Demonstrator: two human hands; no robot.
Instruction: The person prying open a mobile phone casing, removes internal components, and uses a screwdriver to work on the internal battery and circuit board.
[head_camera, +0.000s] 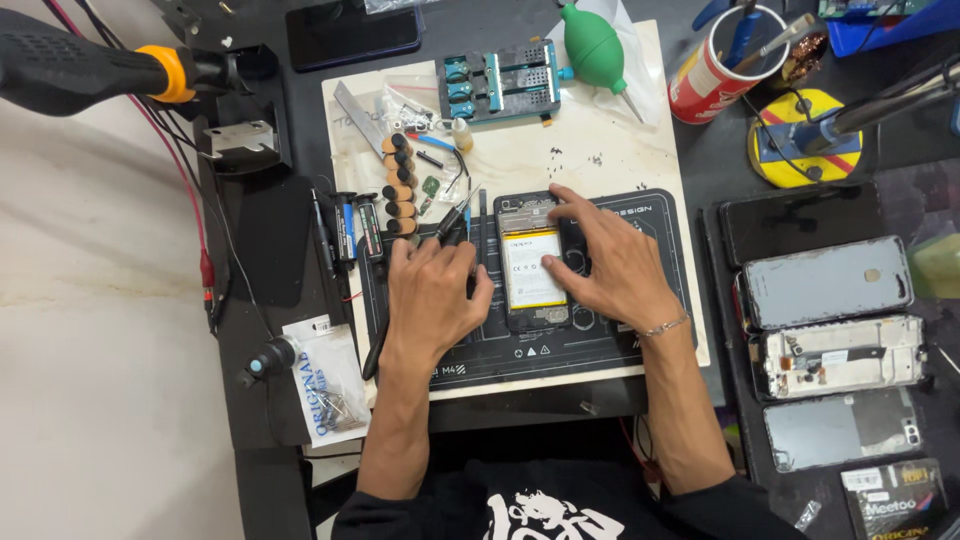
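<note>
My left hand (432, 290) has its grip closed around a black tool (452, 226), whose tip points up and away just left of the phone (532, 262). My right hand (610, 262) grips nothing: its fingers are spread and pressed flat on the phone, thumb on the yellow-edged battery (531, 268), forefinger at the top edge. The phone lies open, back off, on a dark mat (560, 350) in the middle of the bench (700, 150). Left of the tool I see a column of round caps (399, 188) and some pens (346, 230). Further up the pale board sit a blue holder (500, 82) and a green blower (594, 48). A red can (712, 68) of tools stands upper right. Well to the right lie several phone backs and a frame (840, 357).
</note>
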